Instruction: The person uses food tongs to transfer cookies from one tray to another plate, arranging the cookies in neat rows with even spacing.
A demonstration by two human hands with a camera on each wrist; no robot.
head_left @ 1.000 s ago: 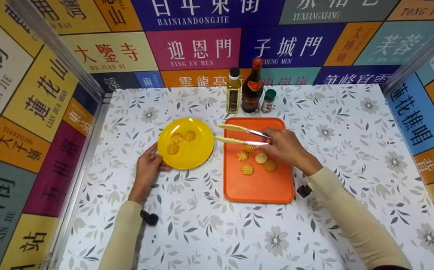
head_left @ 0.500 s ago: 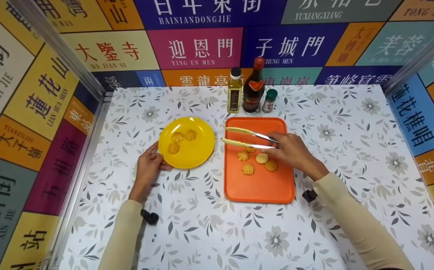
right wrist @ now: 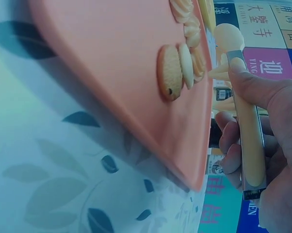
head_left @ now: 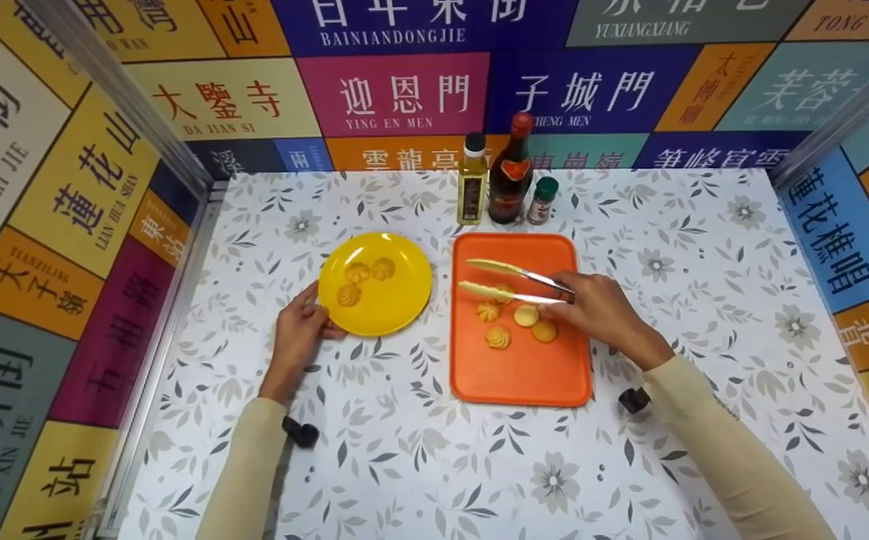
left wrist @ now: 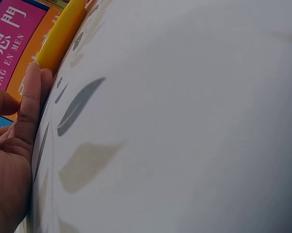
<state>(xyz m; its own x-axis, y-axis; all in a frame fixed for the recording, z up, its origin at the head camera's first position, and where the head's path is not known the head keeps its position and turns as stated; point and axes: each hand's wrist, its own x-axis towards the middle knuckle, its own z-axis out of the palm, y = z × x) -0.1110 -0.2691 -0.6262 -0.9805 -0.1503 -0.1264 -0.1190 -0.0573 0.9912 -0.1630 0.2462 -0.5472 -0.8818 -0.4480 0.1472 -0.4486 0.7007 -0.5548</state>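
Note:
My left hand (head_left: pixel 299 330) rests at the near-left rim of a yellow plate (head_left: pixel 395 304). Three swirled cookies (head_left: pixel 349 295) lie on that plate. In the left wrist view, straight fingers (left wrist: pixel 29 102) touch the plate's edge (left wrist: pixel 63 36). With my right hand (head_left: pixel 605 311) I grip metal tongs (head_left: pixel 510 268) with cream-coloured tips. Their arms are spread, pointing left above an orange tray (head_left: pixel 524 371), with nothing between the tips. Several cookies lie on the tray, among them a swirled cookie (head_left: pixel 498 337) and a round, smooth cookie (head_left: pixel 544 331). One swirled cookie is partly hidden beneath the tongs.
Behind the tray stand an oil bottle (head_left: pixel 471 187), a dark bottle with a red cap (head_left: pixel 510 184) and a small green-capped shaker (head_left: pixel 543 201). The floral tabletop (head_left: pixel 374 465) is bounded by panelled walls at the back and both sides.
My right hand has drawn the tongs to the right and slightly nearer, from beside the plate to over the tray's cookies. My left hand stays at the plate.

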